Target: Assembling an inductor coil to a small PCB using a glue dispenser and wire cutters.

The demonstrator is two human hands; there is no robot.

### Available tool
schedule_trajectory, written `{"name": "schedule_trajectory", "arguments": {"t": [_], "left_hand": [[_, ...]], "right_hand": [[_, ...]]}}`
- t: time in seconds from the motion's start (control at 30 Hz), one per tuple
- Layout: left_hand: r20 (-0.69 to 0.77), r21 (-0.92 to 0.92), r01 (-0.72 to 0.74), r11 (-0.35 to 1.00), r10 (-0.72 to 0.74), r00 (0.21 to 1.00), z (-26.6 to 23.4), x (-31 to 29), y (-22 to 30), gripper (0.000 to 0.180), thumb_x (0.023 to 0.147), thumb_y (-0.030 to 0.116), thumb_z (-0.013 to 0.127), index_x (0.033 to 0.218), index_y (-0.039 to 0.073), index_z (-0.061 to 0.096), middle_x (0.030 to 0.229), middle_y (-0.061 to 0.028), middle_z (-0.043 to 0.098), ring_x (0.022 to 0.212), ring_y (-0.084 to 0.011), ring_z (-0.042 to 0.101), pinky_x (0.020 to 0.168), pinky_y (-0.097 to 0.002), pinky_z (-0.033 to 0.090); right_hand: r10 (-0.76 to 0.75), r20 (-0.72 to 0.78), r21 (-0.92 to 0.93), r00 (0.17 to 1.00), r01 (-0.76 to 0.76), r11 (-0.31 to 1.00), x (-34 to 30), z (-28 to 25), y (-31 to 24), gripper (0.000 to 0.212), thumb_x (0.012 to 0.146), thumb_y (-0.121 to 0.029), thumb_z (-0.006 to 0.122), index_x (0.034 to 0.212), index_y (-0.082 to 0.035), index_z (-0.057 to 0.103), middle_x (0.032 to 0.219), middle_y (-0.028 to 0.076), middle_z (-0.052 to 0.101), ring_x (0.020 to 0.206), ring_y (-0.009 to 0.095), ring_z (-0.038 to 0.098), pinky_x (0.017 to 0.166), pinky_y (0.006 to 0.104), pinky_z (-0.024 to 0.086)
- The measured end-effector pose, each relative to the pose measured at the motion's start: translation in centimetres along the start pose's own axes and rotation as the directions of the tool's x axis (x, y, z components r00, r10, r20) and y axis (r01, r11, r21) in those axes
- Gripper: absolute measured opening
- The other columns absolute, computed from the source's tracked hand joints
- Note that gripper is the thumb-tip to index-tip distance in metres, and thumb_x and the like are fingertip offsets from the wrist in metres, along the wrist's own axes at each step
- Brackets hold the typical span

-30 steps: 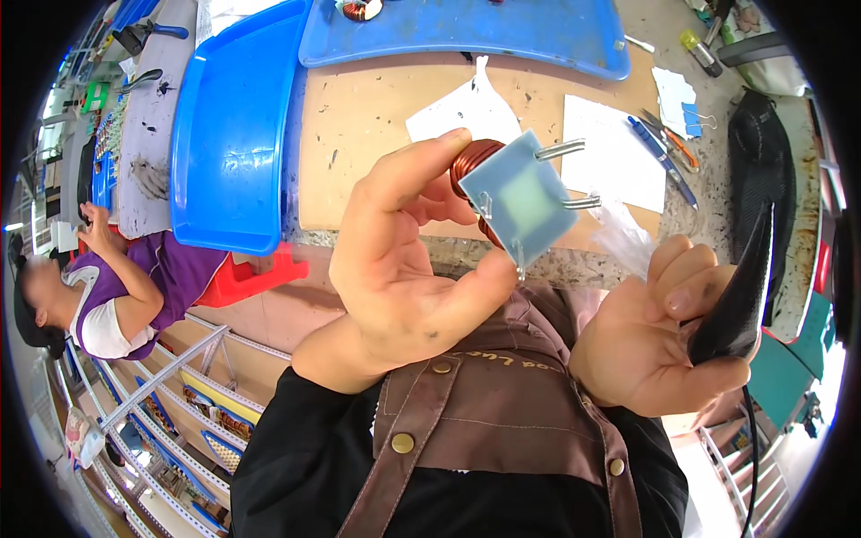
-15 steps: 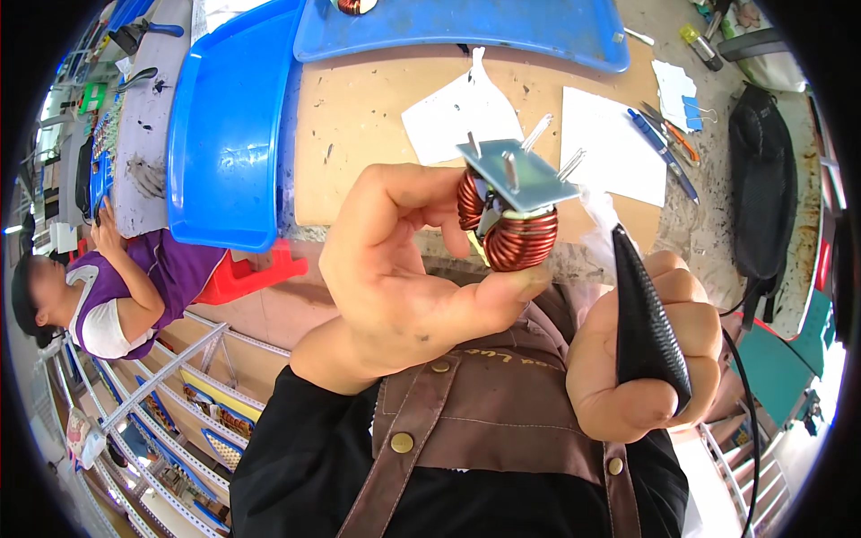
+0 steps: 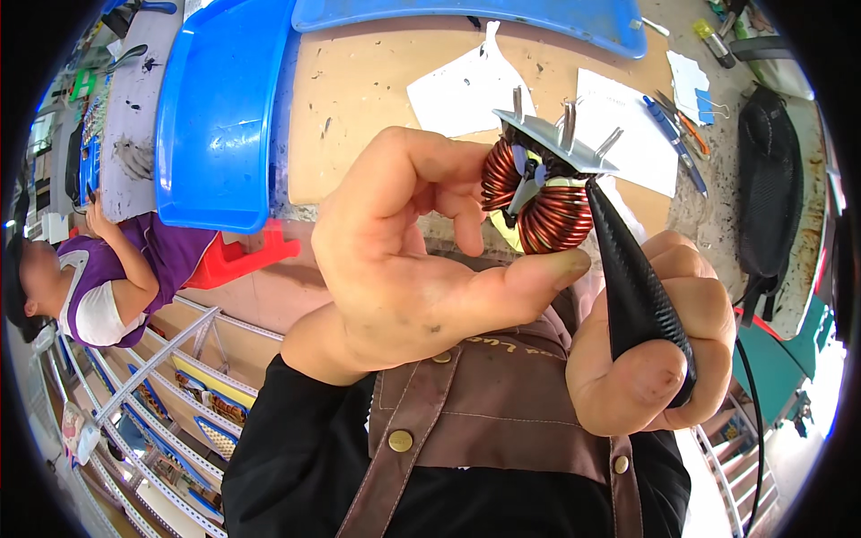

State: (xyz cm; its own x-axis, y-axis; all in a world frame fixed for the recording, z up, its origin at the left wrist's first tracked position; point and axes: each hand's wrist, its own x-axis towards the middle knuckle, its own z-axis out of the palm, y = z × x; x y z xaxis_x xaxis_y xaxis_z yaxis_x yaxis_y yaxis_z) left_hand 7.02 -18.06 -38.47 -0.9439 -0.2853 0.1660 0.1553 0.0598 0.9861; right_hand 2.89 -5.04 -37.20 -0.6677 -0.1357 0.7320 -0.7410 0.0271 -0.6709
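Observation:
My left hand (image 3: 404, 242) grips a copper-wound toroidal coil (image 3: 556, 218) between thumb and fingers. The coil stands on its side, with a grey divider across its middle and a bit of yellow showing. A thin grey plate (image 3: 560, 148) sits tilted on top, with several metal pins sticking up from it. My right hand (image 3: 655, 359) is wrapped round a black cone-shaped bag (image 3: 632, 287), like a piping bag, with a textured surface. Its narrow tip is at the coil's right side, just under the plate; whether it touches, I cannot tell.
Beyond my hands, the bench bears white papers (image 3: 466, 90), a blue pen (image 3: 674, 148), orange-handled tweezers (image 3: 692, 134) and a black pouch (image 3: 769, 197). Blue trays (image 3: 215, 117) stand left and far. A person in purple (image 3: 143, 278) sits at the left; a black cable (image 3: 758, 430) hangs at right.
My left hand has moved the coil right and turned it, tipping the plate and showing more of the coil's middle. The bag's tip has come up to the coil from slightly below.

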Motion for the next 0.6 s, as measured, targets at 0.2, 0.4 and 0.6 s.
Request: {"name": "schedule_trajectory", "arguments": {"t": [0.2,0.4,0.6], "left_hand": [[0.005,0.053,-0.019,0.998,0.019,1.000,-0.12,0.16,0.13,0.055,0.058,0.022,0.081,0.092,-0.003,0.046,0.084,-0.0089,0.058,0.076,-0.0126,0.056,0.072,-0.0235,0.044],[0.001,0.058,-0.022,0.998,0.022,1.000,-0.14,0.13,-0.14,0.056,0.057,0.023,0.081,0.092,-0.004,0.046,0.085,-0.0088,0.058,0.076,-0.0124,0.056,0.072,-0.0234,0.044],[0.000,0.058,-0.022,0.998,0.022,1.000,-0.04,0.09,-0.13,0.056,0.057,0.023,0.082,0.093,-0.004,0.047,0.085,-0.0084,0.058,0.076,-0.0124,0.056,0.072,-0.0231,0.044]], "right_hand": [[-0.002,-0.002,0.002,1.000,0.002,1.000,0.16,0.33,-0.03,0.030,0.083,-0.022,0.049,0.063,-0.002,0.037,0.052,0.008,0.036,0.039,0.013,0.029,0.037,0.0266,0.021],[-0.042,0.034,0.013,0.999,0.041,0.999,0.22,0.22,0.27,0.031,0.083,-0.021,0.048,0.063,-0.001,0.036,0.052,0.008,0.037,0.039,0.013,0.030,0.036,0.0267,0.022],[-0.051,0.025,0.009,0.998,0.051,0.999,0.07,0.05,0.42,0.031,0.084,-0.020,0.046,0.063,0.000,0.036,0.052,0.008,0.037,0.038,0.013,0.031,0.036,0.0270,0.023]]}}
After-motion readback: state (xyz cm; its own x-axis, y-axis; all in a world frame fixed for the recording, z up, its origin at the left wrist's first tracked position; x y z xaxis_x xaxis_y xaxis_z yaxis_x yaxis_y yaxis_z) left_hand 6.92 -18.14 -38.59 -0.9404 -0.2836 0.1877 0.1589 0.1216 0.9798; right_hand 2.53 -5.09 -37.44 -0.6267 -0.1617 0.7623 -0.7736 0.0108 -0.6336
